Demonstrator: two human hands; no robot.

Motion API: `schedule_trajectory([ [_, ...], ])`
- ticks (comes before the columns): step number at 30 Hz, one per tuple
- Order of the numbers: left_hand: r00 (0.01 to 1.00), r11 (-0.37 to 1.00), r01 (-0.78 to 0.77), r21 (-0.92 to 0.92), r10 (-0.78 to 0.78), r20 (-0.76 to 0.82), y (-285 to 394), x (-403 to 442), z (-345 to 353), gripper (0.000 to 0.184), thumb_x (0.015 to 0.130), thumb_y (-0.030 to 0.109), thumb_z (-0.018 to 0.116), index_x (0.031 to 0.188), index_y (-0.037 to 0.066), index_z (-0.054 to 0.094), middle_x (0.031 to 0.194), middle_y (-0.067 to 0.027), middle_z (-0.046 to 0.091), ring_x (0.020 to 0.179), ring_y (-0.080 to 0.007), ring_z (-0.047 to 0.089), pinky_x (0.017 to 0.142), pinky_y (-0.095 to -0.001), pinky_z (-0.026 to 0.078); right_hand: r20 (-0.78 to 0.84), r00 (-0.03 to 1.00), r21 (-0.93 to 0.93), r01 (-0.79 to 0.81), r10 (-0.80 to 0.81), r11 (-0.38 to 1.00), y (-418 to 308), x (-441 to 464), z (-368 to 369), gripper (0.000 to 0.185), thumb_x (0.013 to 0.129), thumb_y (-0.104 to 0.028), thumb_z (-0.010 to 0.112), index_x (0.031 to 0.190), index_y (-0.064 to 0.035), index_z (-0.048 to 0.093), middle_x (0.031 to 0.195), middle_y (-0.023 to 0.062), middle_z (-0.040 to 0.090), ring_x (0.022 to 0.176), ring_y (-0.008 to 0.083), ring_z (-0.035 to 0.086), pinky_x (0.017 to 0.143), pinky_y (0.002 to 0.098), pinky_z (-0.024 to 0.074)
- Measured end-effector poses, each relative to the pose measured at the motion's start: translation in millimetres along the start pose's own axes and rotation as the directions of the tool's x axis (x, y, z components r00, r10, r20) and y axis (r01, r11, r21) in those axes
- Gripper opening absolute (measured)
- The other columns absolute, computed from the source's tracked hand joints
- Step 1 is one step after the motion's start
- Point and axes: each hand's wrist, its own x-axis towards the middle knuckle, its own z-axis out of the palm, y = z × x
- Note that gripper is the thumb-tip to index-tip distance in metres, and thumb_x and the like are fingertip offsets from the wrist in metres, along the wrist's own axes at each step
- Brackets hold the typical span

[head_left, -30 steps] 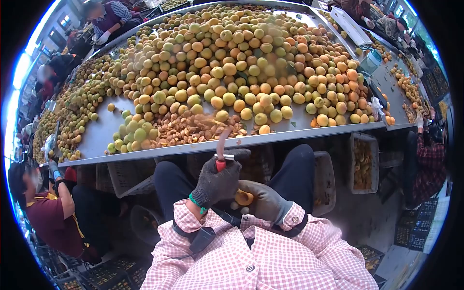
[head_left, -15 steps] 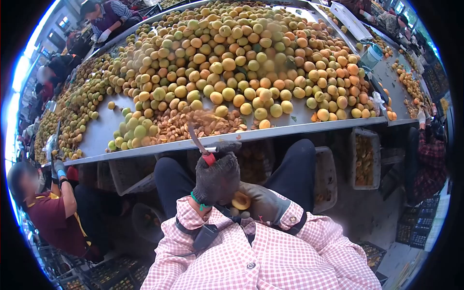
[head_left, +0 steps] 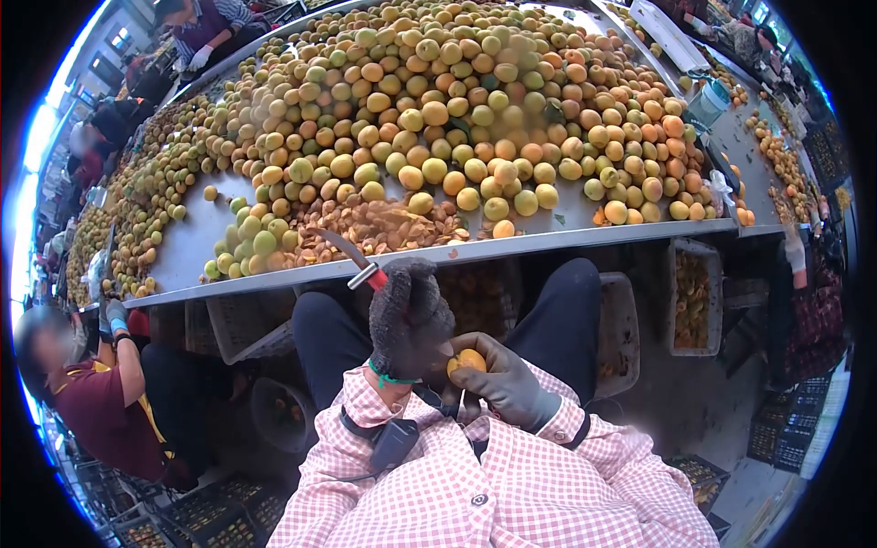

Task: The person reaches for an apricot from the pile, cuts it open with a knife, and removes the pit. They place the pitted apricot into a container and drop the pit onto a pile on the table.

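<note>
My left hand, in a dark knit glove, is closed around a knife with a red handle and a curved blade. The blade points up and left, close to the table's front edge. Just right of that hand, my right hand, in a grey glove, grips a yellow-orange apricot between thumb and fingers. Both hands are above my lap. Beyond the table edge lie a heap of brown-orange pieces, a small pile of greenish apricots and a large mound of apricots.
The metal table spans the view ahead. Below it stand crates, one with fruit pieces, another pale crate and a bucket. A person in maroon sits at left; a person in plaid is at right.
The knife has swung from upright to pointing up-left. My right hand has turned and shifted; the fruit, which showed a hollow cut face earlier, now shows a rounded orange side.
</note>
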Motion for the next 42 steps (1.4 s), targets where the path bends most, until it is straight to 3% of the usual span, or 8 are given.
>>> schedule_trajectory([
  [4, 0.998, 0.964, -0.019, 0.265, 0.034, -0.052, -14, -7, -11, 0.036, 0.093, 0.034, 0.056, 0.106, 0.0, 0.056, 0.067, -0.0018, 0.047, 0.048, -0.0109, 0.043, 0.043, -0.0248, 0.035, -0.089, 0.996, -0.098, 0.004, -0.012, 0.995, -2, 2, 6, 0.025, 0.09, -0.011, 0.061, 0.113, -0.0046, 0.052, 0.099, 0.0064, 0.058, 0.086, 0.0088, 0.055, 0.074, 0.0219, 0.048],
  [6, 0.999, 0.973, -0.007, 0.229, 0.016, -0.037, -13, -9, 2, 0.038, 0.092, 0.035, 0.057, 0.105, -0.002, 0.056, 0.072, -0.0043, 0.052, 0.053, -0.0122, 0.048, 0.047, -0.0252, 0.04, -0.111, 0.985, -0.384, 0.077, -0.129, 0.92, 5, 6, 0, 0.025, 0.089, -0.009, 0.062, 0.111, -0.0043, 0.052, 0.1, 0.0057, 0.057, 0.087, 0.0101, 0.055, 0.077, 0.0236, 0.0471],
  [8, 0.993, 0.99, -0.055, 0.132, 0.04, 0.111, -11, -6, 9, 0.036, 0.093, 0.033, 0.056, 0.104, -0.001, 0.056, 0.072, -0.004, 0.052, 0.054, -0.0128, 0.047, 0.049, -0.025, 0.04, -0.091, 0.989, -0.324, 0.08, -0.115, 0.943, 3, 6, 2, 0.025, 0.088, -0.008, 0.062, 0.111, -0.004, 0.052, 0.101, 0.0058, 0.057, 0.088, 0.0106, 0.055, 0.079, 0.0242, 0.0466],
  [26, 0.969, 0.957, -0.238, 0.166, 0.245, -0.025, -9, -1, 4, 0.03, 0.095, 0.034, 0.053, 0.092, 0.005, 0.058, 0.054, 0.0019, 0.034, 0.041, -0.0101, 0.03, 0.039, -0.0251, 0.025, -0.015, 0.987, -0.367, 0.144, -0.161, 0.919, 12, 4, -3, 0.03, 0.09, -0.012, 0.062, 0.116, -0.0037, 0.049, 0.1, 0.0085, 0.058, 0.087, 0.0129, 0.056, 0.081, 0.0258, 0.0472],
  [30, 0.991, 0.987, -0.131, 0.097, 0.132, -0.007, -5, -1, 3, 0.029, 0.094, 0.035, 0.055, 0.091, 0.006, 0.059, 0.053, 0.002, 0.034, 0.041, -0.0102, 0.03, 0.038, -0.0251, 0.025, -0.032, 0.989, -0.351, 0.125, -0.145, 0.928, 3, 1, 4, 0.028, 0.091, -0.013, 0.061, 0.114, -0.007, 0.046, 0.099, 0.0023, 0.054, 0.074, 0.005, 0.051, 0.069, 0.0181, 0.0456],
  [37, 0.999, 0.998, -0.042, 0.045, 0.043, -0.029, -3, -6, 3, 0.027, 0.093, 0.035, 0.057, 0.09, 0.008, 0.058, 0.053, 0.0019, 0.036, 0.042, -0.0111, 0.032, 0.04, -0.026, 0.028, -0.071, 0.992, -0.105, -0.109, 0.102, 0.988, 1, -3, 3, 0.029, 0.092, -0.017, 0.06, 0.115, -0.006, 0.047, 0.099, 0.0071, 0.055, 0.088, 0.0119, 0.056, 0.078, 0.0257, 0.0478],
  [39, 0.998, 0.998, -0.045, 0.049, 0.047, -0.03, -2, -7, 4, 0.026, 0.092, 0.035, 0.057, 0.09, 0.009, 0.058, 0.054, 0.0017, 0.038, 0.043, -0.0111, 0.033, 0.04, -0.0263, 0.029, 0.022, 0.957, -0.424, 0.272, -0.29, 0.864, 16, 2, -1, 0.029, 0.092, -0.017, 0.06, 0.115, -0.0054, 0.047, 0.098, 0.0076, 0.056, 0.085, 0.0117, 0.055, 0.075, 0.0258, 0.048],
  [42, 0.999, 0.997, -0.039, 0.06, 0.038, 0.017, -1, -6, 9, 0.024, 0.092, 0.033, 0.059, 0.089, 0.009, 0.057, 0.058, 0.0007, 0.042, 0.045, -0.011, 0.036, 0.041, -0.0266, 0.03, -0.01, 0.972, -0.416, 0.208, -0.233, 0.885, 13, 2, -2, 0.029, 0.092, -0.017, 0.059, 0.115, -0.0048, 0.046, 0.098, 0.0081, 0.056, 0.083, 0.0118, 0.055, 0.072, 0.026, 0.0477],
])
